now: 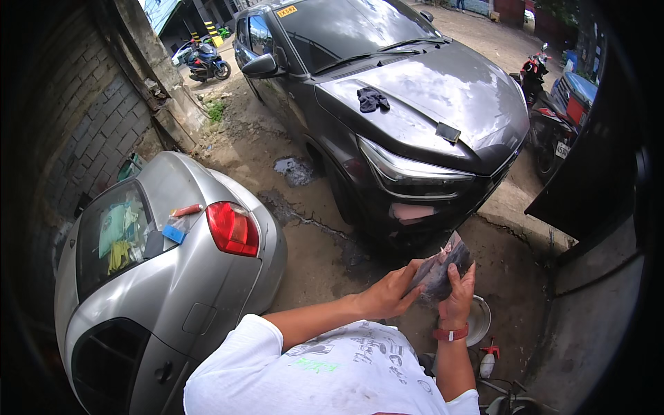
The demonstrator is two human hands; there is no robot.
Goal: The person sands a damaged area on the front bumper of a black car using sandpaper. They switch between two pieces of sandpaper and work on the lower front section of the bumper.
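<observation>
Between my left hand (399, 288) and my right hand (456, 296) is a thin dark grey sheet (437, 274) with pale smudges. The fingers of both hands are closed on it, one hand at each side. Its exact kind is not plain. A red band (451, 335) circles my right wrist. Just beyond the sheet stands the front of a dark grey car (415, 149); its lower bumper has a dull pinkish patch (411, 212). On the hood lie a crumpled black cloth (373, 99) and a small dark flat rectangular thing (448, 132).
At the left, a silver car (228, 290) carries a blue block (173, 234) and a red object (187, 210). Close to my right arm are a pale basin (480, 320) and a red-and-white spray bottle (489, 358). Motorbikes (207, 61) stand farther off; a wall (588, 304) bounds the right.
</observation>
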